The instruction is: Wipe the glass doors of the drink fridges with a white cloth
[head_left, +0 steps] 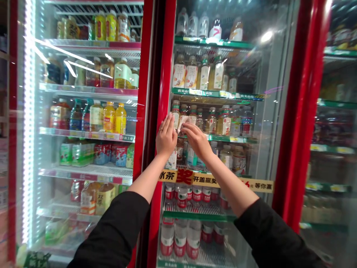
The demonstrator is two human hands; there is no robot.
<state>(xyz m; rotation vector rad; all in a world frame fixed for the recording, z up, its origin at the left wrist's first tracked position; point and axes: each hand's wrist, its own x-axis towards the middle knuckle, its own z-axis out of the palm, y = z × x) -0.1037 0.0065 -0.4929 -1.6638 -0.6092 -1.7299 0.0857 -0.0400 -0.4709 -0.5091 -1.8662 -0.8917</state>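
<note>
A red-framed glass door (269, 134) fills the centre and right of the frame; bottles stand on shelves behind it. A second cabinet (141, 111), also red-framed and stocked with bottles and packs, occupies the left. The hands block the view of some middle-shelf bottles, and the right forearm covers part of a yellow printed strip (205, 180) below centre.

The strip's readable text includes "冰茶", "奖", "开盖赢奖" and "等你赢". A green shelf edge (199, 92) at upper centre carries "农夫山"; bottles (191, 73) above it show "茶π".

The left hand (166, 137) is open, its extended fingers laid at the door's left edge. The right hand (196, 139) pinches a white tissue-like piece (182, 123) with its fingertips. The piece lies at frame centre, between both hands, left of the right hand's fingers.
</note>
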